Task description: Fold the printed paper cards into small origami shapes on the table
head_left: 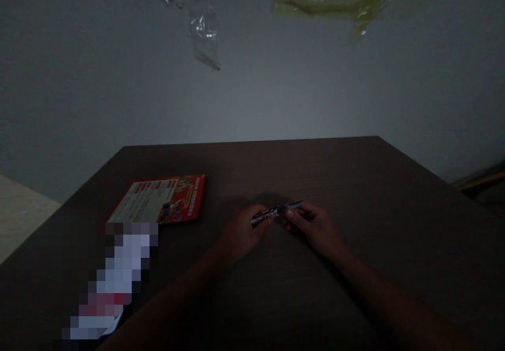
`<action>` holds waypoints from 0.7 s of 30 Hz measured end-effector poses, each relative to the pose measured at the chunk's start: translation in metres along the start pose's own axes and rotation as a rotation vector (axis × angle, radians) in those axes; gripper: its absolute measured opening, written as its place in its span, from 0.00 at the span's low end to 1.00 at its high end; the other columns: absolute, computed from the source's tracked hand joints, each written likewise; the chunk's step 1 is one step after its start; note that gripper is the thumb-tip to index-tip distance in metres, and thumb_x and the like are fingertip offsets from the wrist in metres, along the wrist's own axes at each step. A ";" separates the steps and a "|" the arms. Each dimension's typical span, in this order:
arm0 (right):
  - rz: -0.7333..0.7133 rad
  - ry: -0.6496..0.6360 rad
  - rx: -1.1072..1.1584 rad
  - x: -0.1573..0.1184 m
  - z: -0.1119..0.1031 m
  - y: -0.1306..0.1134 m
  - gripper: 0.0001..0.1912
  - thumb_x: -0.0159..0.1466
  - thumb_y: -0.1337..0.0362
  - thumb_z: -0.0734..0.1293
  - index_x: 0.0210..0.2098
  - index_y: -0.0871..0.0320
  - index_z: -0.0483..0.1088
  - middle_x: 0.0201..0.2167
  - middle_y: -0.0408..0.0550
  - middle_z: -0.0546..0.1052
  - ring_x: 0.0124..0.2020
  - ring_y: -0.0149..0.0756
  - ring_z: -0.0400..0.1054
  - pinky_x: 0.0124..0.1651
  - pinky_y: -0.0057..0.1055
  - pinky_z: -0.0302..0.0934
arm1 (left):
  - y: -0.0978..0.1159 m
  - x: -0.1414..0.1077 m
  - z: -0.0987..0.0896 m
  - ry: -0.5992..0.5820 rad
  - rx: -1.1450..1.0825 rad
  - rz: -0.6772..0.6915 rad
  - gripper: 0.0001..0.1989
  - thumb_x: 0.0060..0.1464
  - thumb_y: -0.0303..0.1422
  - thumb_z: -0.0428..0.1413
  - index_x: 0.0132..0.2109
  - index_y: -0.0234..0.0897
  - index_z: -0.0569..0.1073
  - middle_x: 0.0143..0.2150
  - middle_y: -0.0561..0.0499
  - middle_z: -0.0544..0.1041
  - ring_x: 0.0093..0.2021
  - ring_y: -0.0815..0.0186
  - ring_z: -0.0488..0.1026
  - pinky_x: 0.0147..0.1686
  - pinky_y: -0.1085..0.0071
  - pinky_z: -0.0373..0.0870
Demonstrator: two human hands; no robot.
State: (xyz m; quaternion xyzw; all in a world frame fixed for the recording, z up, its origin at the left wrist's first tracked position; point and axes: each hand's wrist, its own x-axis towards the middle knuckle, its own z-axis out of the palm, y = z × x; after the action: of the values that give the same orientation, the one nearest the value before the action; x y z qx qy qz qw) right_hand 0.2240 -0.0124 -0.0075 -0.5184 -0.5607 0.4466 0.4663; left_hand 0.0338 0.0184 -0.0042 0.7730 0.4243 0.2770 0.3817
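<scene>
A thin, dark, card-like piece with coloured print is held between my two hands over the middle of the table. It is tilted, its right end farther from me, and I see it almost edge-on. My left hand is closed on its left end, thumb along the near side. With thumb and fingers, my right hand pinches the right part. The fingers hide some of it, and the dim light blurs its print.
On the left of the dark wooden table lies a flat red-and-white printed booklet or box. Nearer me is a long pale thing, blurred out by pixels. Behind the table stands a grey wall with yellowish tape.
</scene>
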 end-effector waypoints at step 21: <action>-0.069 0.031 0.007 -0.001 0.005 -0.002 0.19 0.57 0.60 0.67 0.47 0.57 0.66 0.37 0.49 0.75 0.38 0.36 0.69 0.41 0.33 0.64 | 0.002 -0.003 0.009 -0.003 -0.302 -0.062 0.18 0.57 0.39 0.50 0.51 0.33 0.68 0.35 0.48 0.74 0.32 0.67 0.71 0.32 0.72 0.67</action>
State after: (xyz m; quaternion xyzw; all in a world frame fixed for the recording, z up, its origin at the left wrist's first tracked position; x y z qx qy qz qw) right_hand 0.2192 -0.0136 -0.0069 -0.5039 -0.5693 0.4241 0.4921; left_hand 0.0402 0.0114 -0.0076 0.6938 0.4007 0.3246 0.5027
